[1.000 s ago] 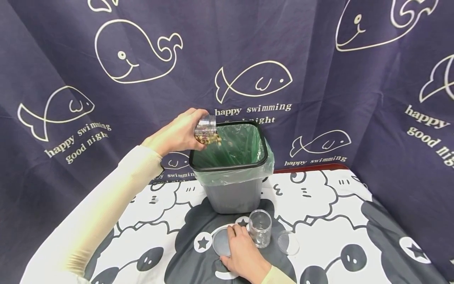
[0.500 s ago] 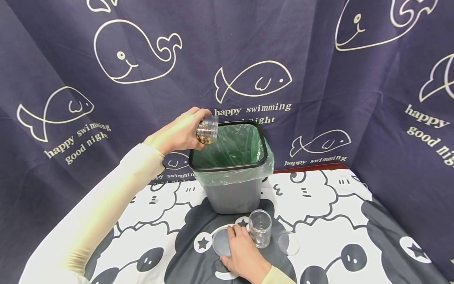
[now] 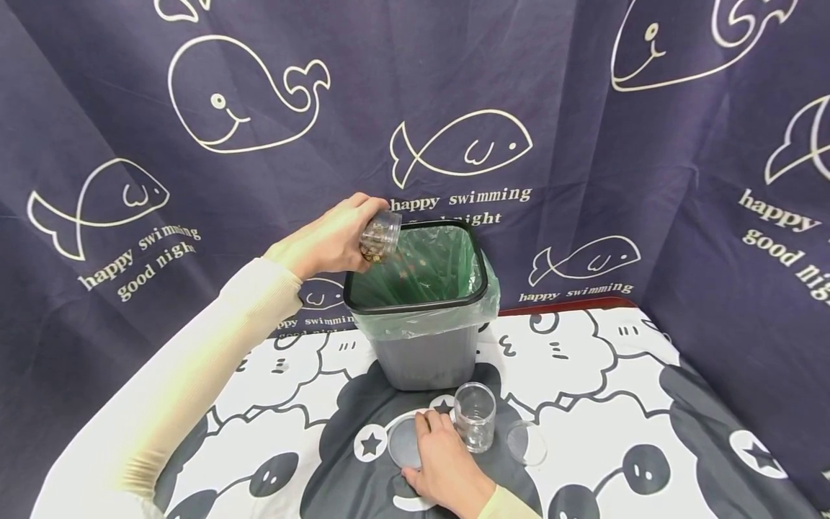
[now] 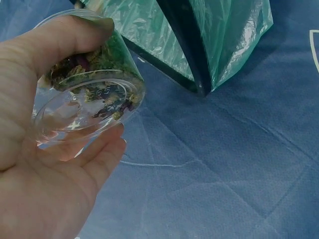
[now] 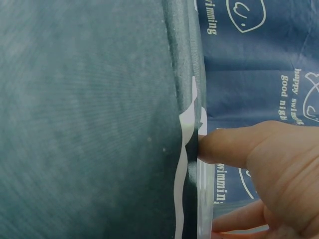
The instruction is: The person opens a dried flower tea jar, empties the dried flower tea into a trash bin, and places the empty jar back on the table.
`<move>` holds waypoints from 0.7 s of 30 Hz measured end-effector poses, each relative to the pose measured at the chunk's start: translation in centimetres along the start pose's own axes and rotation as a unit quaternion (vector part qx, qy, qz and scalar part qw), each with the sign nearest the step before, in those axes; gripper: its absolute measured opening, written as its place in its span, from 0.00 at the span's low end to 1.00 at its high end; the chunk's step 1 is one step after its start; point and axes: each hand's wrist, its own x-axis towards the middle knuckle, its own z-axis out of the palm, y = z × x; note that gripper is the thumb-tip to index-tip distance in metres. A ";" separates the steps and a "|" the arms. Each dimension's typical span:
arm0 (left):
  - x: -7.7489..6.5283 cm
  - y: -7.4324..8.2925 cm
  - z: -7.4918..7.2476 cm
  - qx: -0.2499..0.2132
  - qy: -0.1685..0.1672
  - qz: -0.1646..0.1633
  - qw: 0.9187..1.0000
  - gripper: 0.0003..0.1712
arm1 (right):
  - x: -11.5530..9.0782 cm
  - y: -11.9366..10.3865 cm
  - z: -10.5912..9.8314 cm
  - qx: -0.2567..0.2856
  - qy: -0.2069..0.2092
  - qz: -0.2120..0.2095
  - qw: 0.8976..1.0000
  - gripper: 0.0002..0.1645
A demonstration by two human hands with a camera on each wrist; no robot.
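My left hand grips a clear plastic jar, tipped on its side with the mouth over the bin's left rim. Dried flower bits lie inside it, and the left wrist view shows its base with the thumb on top and fingers below. Small blurred bits are in the bin, which has a green liner. On the cloth, my right hand rests by a round grey-looking lid, fingertips at its right side. Whether they touch it is unclear.
A second clear jar stands upright just right of the right hand. Beyond it a clear round lid lies flat. The panda-print cloth covers the table, and a dark blue curtain hangs close behind the bin.
The jar in the left hand has shifted slightly right and tilted further over the bin. Its contents look fewer, and bits now show against the liner. The right hand has stayed in place.
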 end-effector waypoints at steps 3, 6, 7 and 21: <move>0.0 0.1 -0.1 0.001 0.001 0.005 1.000 0.54 | 0.0 0.0 0.0 0.000 0.001 -0.001 1.000 0.53; 0.1 0.1 -0.3 0.003 0.002 0.010 1.000 0.53 | 0.0 0.0 0.1 -0.004 0.005 -0.002 1.000 0.52; 0.1 0.1 -0.3 0.003 0.001 0.012 1.000 0.53 | 0.0 0.0 0.1 -0.005 0.006 -0.002 1.000 0.53; 0.4 0.6 -0.5 0.033 -0.012 0.039 0.999 0.55 | -0.1 0.0 -0.1 0.001 0.002 0.002 1.000 0.52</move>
